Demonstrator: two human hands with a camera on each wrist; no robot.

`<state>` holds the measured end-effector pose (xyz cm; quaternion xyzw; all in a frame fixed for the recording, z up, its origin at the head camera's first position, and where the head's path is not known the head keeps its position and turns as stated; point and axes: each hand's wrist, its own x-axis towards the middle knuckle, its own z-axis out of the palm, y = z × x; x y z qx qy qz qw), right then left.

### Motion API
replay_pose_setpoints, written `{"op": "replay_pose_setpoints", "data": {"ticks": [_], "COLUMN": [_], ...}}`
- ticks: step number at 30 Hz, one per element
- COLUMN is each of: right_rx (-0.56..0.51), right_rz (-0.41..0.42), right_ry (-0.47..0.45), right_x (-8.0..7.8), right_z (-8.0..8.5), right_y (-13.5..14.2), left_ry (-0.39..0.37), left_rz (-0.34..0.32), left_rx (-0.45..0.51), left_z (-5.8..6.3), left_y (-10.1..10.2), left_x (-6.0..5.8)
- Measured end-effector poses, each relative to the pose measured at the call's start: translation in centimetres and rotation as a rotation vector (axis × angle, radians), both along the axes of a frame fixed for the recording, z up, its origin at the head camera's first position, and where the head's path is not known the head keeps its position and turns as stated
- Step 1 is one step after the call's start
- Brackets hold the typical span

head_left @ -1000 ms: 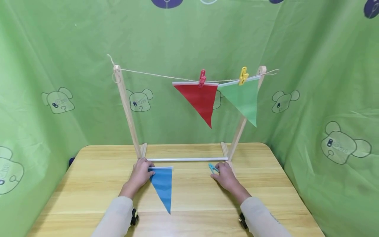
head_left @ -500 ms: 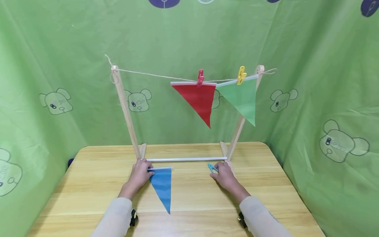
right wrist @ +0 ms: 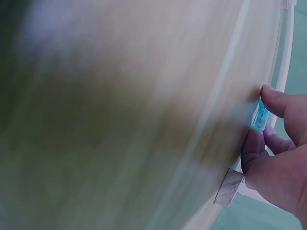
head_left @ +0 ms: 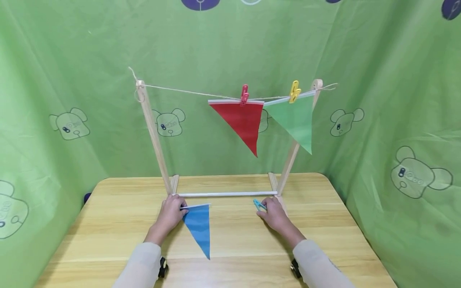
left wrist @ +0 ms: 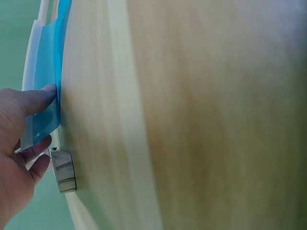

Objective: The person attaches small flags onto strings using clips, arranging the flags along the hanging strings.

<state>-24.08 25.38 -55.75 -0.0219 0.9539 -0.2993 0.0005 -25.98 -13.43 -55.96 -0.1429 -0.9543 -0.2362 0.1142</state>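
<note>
My left hand (head_left: pixel 170 212) pinches the left end of the white-edged top of a blue triangular flag (head_left: pixel 200 228); in the left wrist view the thumb lies across the flag (left wrist: pixel 45 62), with fingers behind it. Its point hangs toward me. Over on the right, my right hand (head_left: pixel 275 214) pinches a light-blue clothespin (head_left: pixel 257 205) between thumb and fingers, its nose toward the left. The right wrist view shows the clothespin (right wrist: pixel 261 117) between the fingertips. Above both hands a string (head_left: pixel 183 91) carries a red flag (head_left: pixel 245 120) under a red clothespin (head_left: pixel 245 95) and a green flag (head_left: pixel 299 118) under a yellow clothespin (head_left: pixel 295 92).
Two wooden posts, the left post (head_left: pixel 155 136) and the right post (head_left: pixel 289 166), hold the string. A white rod (head_left: pixel 227 194) joins their feet at the back of the wooden table (head_left: pixel 237 236). A green patterned cloth (head_left: pixel 230 48) surrounds the table.
The white edge of the blue flag has tilted slightly, its right end now higher, and the flag's tip has shifted a little to the right. Both hands stay nearly in place.
</note>
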Motion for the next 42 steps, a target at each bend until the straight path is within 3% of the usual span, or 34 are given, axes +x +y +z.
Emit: {"op": "replay_pose_setpoints", "data": {"ticks": [9, 23, 36, 42], "right_rx": [-0.003, -0.065, -0.14, -0.157], "right_rz": [0.02, -0.001, -0.003, -0.028], "right_ry": [0.022, 0.031, 0.129, 0.204], "right_x": [0.3, 0.8, 1.0, 1.4], "right_z": [0.1, 0.7, 1.8, 2.1], "right_y": [0.3, 0.7, 0.3, -0.2], "left_ry": [-0.045, -0.109, -0.097, -0.138], "left_rz": [-0.021, -0.054, -0.011, 0.014], "left_rx": [0.112, 0.412, 0.533, 0.578], "left_z": [0.2, 0.8, 1.6, 1.9], "left_y": [-0.1, 0.0, -0.3, -0.6], "left_x": [0.0, 0.5, 0.9, 1.1]}}
